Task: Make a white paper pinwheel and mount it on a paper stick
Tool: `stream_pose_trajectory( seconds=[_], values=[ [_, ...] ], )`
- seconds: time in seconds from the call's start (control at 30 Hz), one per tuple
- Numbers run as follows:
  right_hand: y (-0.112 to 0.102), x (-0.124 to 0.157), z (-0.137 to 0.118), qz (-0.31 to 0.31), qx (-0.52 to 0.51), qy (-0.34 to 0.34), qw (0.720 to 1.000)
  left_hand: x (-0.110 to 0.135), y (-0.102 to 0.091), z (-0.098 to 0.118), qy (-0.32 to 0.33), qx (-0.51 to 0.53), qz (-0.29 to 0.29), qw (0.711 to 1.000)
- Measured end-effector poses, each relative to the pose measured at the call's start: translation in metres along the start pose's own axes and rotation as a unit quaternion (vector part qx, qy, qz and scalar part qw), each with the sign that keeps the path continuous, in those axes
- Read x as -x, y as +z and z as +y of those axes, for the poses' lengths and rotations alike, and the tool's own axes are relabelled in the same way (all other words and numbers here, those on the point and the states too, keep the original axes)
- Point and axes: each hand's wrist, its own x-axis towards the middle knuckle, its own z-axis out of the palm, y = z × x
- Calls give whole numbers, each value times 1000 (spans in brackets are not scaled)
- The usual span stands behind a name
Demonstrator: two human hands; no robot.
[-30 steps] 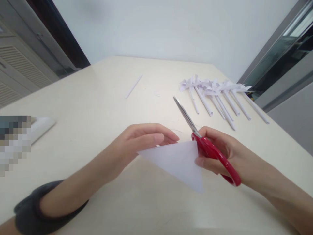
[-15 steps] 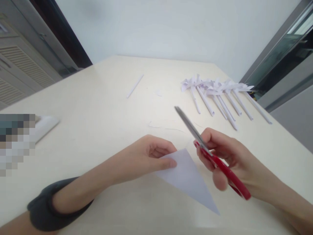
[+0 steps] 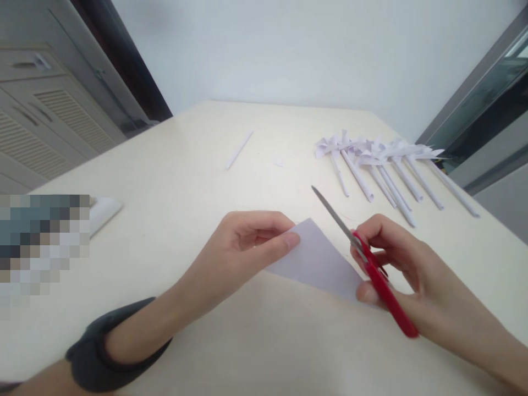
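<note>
A white piece of paper (image 3: 317, 264), triangular in outline, is pinched between the thumb and fingers of my left hand (image 3: 251, 242). Red-handled scissors (image 3: 377, 275) rest in my right hand (image 3: 404, 264), their blades pointing up and to the left above the table. The blades look closed together and are apart from the paper's upper edge. My right thumb lies at the paper's right corner; whether it presses on it I cannot tell. Part of that corner is hidden behind the thumb and the scissors.
Several paper pinwheels (image 3: 379, 154) on rolled sticks lie in a row at the back right. A lone rolled paper stick (image 3: 240, 149) and a small paper scrap (image 3: 278, 161) lie farther back. At the left, a white object (image 3: 108, 212) is partly covered by a blurred patch.
My left hand has raised and turned the paper, so its right corner now meets my right thumb. The scissors have shifted slightly right. The whole view has moved a little.
</note>
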Motion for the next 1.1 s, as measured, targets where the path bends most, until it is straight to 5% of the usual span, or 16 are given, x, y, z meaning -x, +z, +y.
stream_pose_trajectory(
  seconds=[0.2,0.3,0.43,0.67,1.1],
  values=[
    [-1,3,4,85,169,-108,976,1,-1,4,153,-136,78,976],
    [-4,2,7,112,273,-182,938,2,-2,4,183,-159,88,966],
    [-7,1,12,129,327,-189,917,3,-2,4,219,-159,99,958],
    [-8,-1,17,158,348,-225,896,3,-2,3,230,-154,94,956],
    [-8,-2,14,121,371,-239,889,-1,1,-2,252,-129,24,959]
  ],
)
